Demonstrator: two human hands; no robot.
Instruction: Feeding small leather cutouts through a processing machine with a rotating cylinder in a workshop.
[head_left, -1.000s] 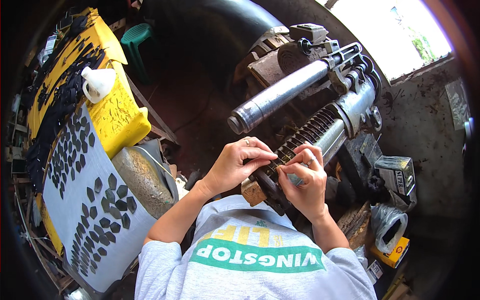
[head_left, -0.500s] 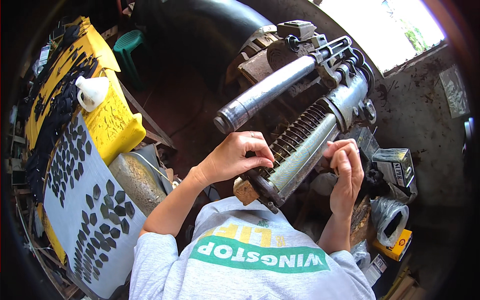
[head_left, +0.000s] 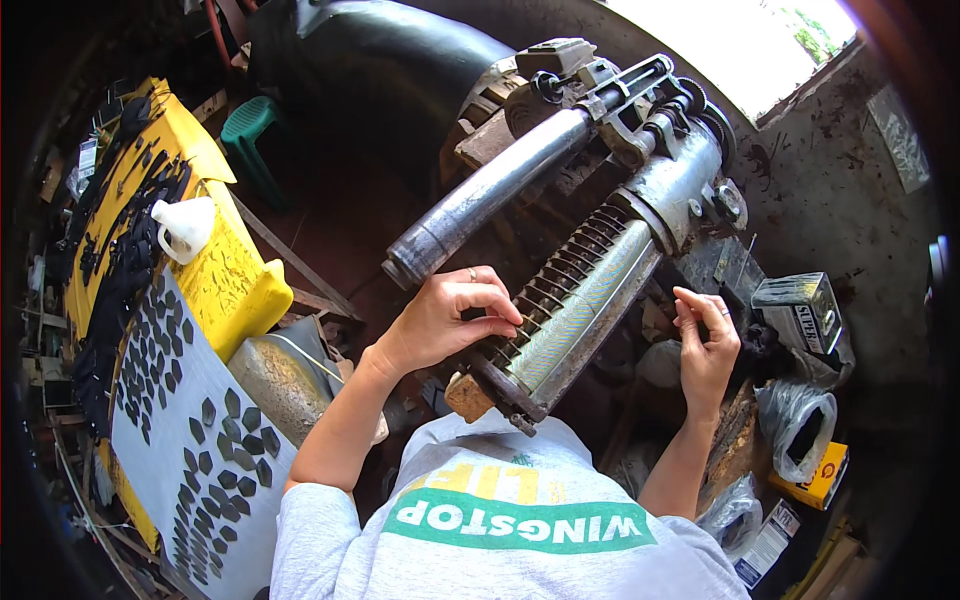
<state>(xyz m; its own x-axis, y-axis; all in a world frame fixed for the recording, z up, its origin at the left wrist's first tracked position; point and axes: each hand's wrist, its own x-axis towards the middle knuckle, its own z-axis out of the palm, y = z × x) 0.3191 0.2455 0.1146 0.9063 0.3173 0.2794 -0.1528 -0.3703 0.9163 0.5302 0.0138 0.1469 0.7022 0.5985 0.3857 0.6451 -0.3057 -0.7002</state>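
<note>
A metal roller machine (head_left: 680, 165) stands in front of me. A row of dark wire rings (head_left: 567, 268) runs along its lower bed, beside a pale ridged metal plate (head_left: 580, 305). My left hand (head_left: 450, 315) is closed in a pinch at the near end of the rings; what its fingertips hold, if anything, is too small to make out. My right hand (head_left: 708, 350) is raised in the air to the right of the plate, apart from the machine. Its fingers are loosely bent and apart, and I see nothing in them. A smooth metal roller (head_left: 490, 195) juts out above my left hand.
At left, dark many-sided pieces (head_left: 235, 440) lie on a grey sheet (head_left: 270, 500), near a yellow cover (head_left: 235, 300) with a white jug (head_left: 185, 228). A green stool (head_left: 250, 135) stands behind. On the right are a rectangular can (head_left: 800, 312), plastic bags (head_left: 795, 420) and a yellow box (head_left: 815, 478).
My right hand has drawn a little away from the plate, and its curled fingers have loosened. The left hand keeps its pinch at the rings. The whole view has shifted slightly.
</note>
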